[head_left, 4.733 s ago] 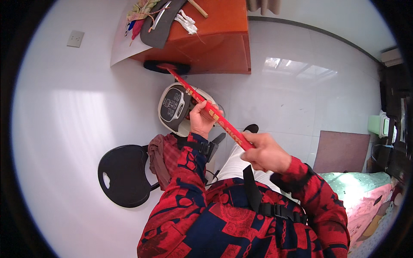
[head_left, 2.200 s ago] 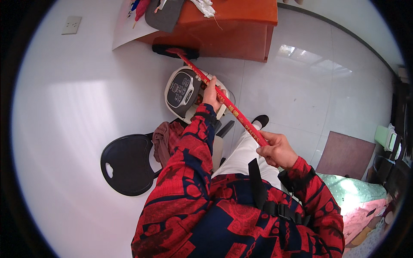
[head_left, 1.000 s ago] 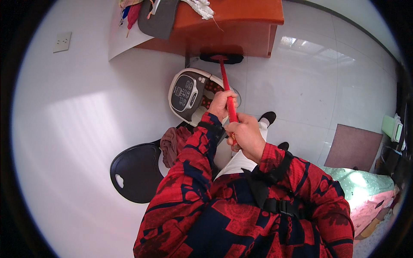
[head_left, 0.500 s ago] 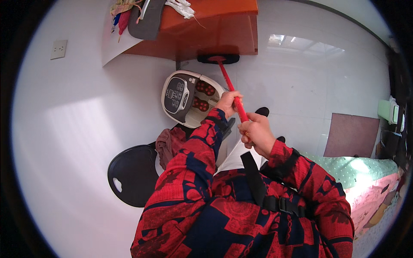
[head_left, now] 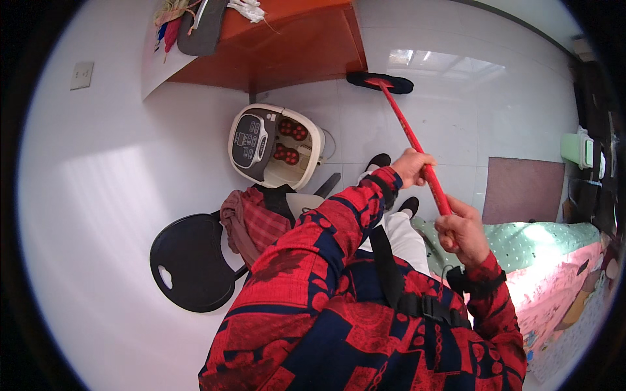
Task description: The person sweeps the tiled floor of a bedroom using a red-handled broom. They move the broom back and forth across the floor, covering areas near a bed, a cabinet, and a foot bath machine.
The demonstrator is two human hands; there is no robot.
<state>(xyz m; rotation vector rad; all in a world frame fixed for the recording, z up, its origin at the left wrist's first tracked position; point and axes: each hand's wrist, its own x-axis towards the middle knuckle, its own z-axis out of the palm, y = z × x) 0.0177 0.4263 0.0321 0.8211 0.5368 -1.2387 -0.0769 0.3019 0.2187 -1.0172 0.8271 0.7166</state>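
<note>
A mop (head_left: pixel 405 127) with a red pole and a flat dark pad slants away from me across the tiles. My left hand (head_left: pixel 413 168) is wrapped round the lower part of the pole that I hold. Closer to my body, my right hand (head_left: pixel 464 232) grips the pole near its top end. The mop's dark pad (head_left: pixel 401 86) lies flat on the floor, just off the right corner of a reddish-brown wooden cabinet (head_left: pixel 293 55). Both of my sleeves are red and navy patterned.
A white and grey foot-bath massager (head_left: pixel 303 168) stands left of the mop. Behind it are a black folding chair (head_left: pixel 195 266) and a plaid cloth (head_left: pixel 259 218). On the right lie a brown mat (head_left: pixel 523 191) and a bed with a green and pink cover (head_left: pixel 521 251). My dark shoes (head_left: pixel 409 206) are on the floor.
The mop has moved right, its pad sliding from the cabinet's front out past its corner. Both hands have swung right with the pole, still gripping it.
</note>
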